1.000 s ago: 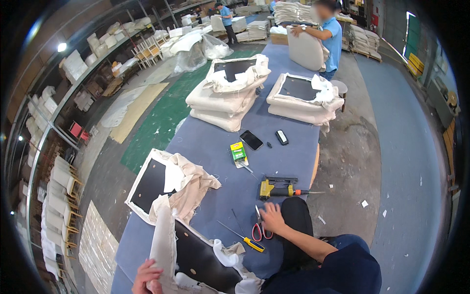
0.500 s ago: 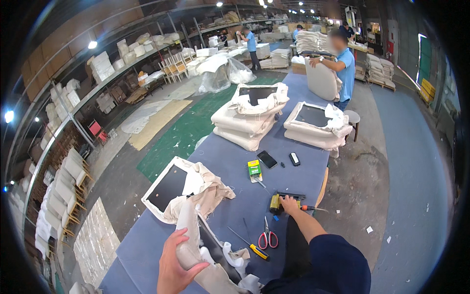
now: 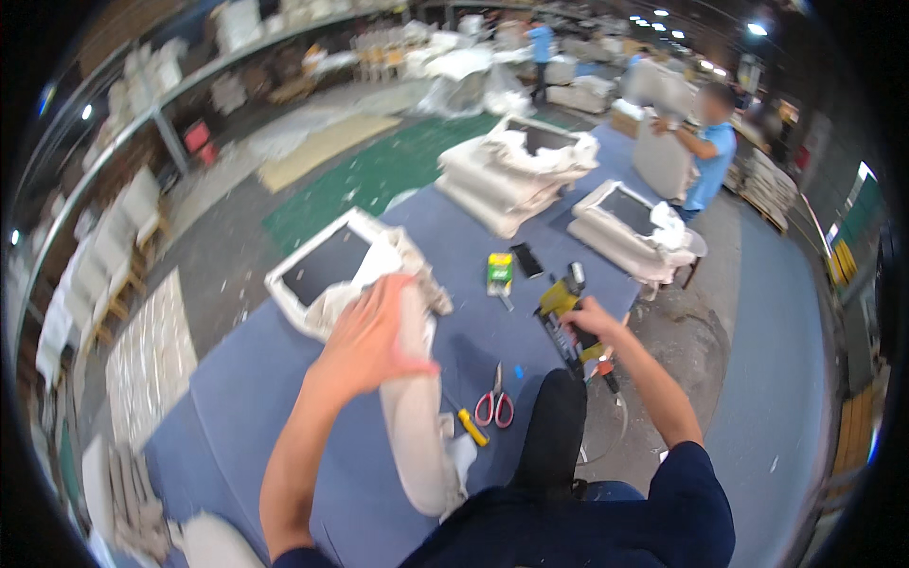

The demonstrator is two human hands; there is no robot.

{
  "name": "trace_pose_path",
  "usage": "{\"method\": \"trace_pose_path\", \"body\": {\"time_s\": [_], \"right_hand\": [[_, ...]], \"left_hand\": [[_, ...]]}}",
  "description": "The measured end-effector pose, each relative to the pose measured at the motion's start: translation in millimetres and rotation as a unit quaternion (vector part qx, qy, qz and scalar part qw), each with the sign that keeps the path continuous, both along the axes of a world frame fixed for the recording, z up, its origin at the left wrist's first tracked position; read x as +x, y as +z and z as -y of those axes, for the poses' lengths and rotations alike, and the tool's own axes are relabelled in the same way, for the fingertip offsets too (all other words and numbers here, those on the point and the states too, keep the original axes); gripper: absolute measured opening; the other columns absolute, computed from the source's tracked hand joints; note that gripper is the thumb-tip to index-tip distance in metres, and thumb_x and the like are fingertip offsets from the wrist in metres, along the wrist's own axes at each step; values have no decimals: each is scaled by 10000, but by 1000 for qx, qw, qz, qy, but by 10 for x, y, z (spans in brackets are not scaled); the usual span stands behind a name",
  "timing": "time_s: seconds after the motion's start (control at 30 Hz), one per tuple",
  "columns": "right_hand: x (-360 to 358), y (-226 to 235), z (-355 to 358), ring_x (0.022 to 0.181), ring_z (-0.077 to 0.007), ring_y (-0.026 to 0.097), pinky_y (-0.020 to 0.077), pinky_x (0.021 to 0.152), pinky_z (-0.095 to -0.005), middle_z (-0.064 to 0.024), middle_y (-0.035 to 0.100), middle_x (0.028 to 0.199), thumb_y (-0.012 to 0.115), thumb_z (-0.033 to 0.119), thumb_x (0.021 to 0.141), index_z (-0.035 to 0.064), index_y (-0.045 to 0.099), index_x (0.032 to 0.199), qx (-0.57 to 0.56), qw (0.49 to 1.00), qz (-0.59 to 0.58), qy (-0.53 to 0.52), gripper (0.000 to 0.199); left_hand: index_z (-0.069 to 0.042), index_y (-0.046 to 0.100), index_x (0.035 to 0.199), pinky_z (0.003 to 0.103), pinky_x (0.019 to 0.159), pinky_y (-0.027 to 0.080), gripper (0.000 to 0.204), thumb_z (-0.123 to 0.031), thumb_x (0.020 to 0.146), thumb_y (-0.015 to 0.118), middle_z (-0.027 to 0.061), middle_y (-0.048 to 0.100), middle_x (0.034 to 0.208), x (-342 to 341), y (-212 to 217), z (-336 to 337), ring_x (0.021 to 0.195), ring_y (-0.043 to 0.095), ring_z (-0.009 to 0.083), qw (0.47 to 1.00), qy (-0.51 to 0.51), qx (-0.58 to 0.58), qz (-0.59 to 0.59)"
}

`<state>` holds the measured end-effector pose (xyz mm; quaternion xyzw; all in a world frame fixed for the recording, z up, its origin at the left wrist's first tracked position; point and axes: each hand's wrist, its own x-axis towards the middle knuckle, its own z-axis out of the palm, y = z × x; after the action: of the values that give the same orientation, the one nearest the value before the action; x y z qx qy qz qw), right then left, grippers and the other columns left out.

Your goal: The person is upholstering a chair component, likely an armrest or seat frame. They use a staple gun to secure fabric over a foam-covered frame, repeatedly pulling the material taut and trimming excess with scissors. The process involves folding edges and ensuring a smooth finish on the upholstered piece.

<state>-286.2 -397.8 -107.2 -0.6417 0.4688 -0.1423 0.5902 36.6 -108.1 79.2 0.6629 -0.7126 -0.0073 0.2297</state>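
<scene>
My left hand (image 3: 365, 346) is wrapped over the far end of a beige upholstered panel (image 3: 415, 435), thumb on its right side. The panel stands on its long edge, and its back is mostly turned out of sight. In my right hand (image 3: 595, 324) is a yellow and black staple gun (image 3: 561, 317), gripped by its handle and raised above the table's right edge. An orange fitting joins an air hose (image 3: 620, 412) to the gun. Between the two hands, red-handled scissors (image 3: 494, 398) and a screwdriver with a yellow handle (image 3: 472, 428) lie on the table.
The blue-covered table (image 3: 246, 407) also bears an upholstered frame (image 3: 322, 260), stacked cushions (image 3: 502, 180), another pile (image 3: 625, 227), a green-yellow box (image 3: 499, 275) and a phone (image 3: 527, 259). At the far right a co-worker (image 3: 715, 151) holds a padded panel (image 3: 660, 156).
The staple gun has been picked up off the table by my right hand. My left hand has shifted to the far end of the panel, which has turned more upright.
</scene>
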Motion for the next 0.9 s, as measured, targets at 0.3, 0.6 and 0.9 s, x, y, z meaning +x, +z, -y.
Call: {"method": "trace_pose_path", "body": {"time_s": [0.3, 0.6, 0.9], "right_hand": [[481, 1570, -1212, 676, -114, 597, 482, 597, -268, -28, 657, 846, 797, 106, 847, 2, 639, 1146, -194, 968, 103, 125, 353], [668, 1656, -1447, 956, -224, 646, 498, 900, -351, -86, 666, 1021, 890, 239, 765, 26, 623, 1166, -353, 921, 32, 162, 527], [691, 1732, -1426, 998, -346, 590, 484, 885, -423, -177, 633, 1048, 879, 316, 726, 29, 646, 1164, -483, 830, -21, 276, 574]], "left_hand": [[-78, 362, 1368, 493, 974, 493, 1030, -422, 590, 942, 197, 528, 1360, 36, -78, 371, 1238, 563, 431, 999, 0, 37, -18], [-85, 359, 1357, 496, 939, 523, 1036, -391, 571, 961, 159, 530, 1352, -32, -117, 366, 1223, 572, 408, 999, 5, 31, -24], [-46, 347, 1433, 470, 1051, 459, 1118, -359, 555, 965, 231, 530, 1381, 15, -131, 219, 1287, 528, 427, 999, -11, -5, -38]]}}
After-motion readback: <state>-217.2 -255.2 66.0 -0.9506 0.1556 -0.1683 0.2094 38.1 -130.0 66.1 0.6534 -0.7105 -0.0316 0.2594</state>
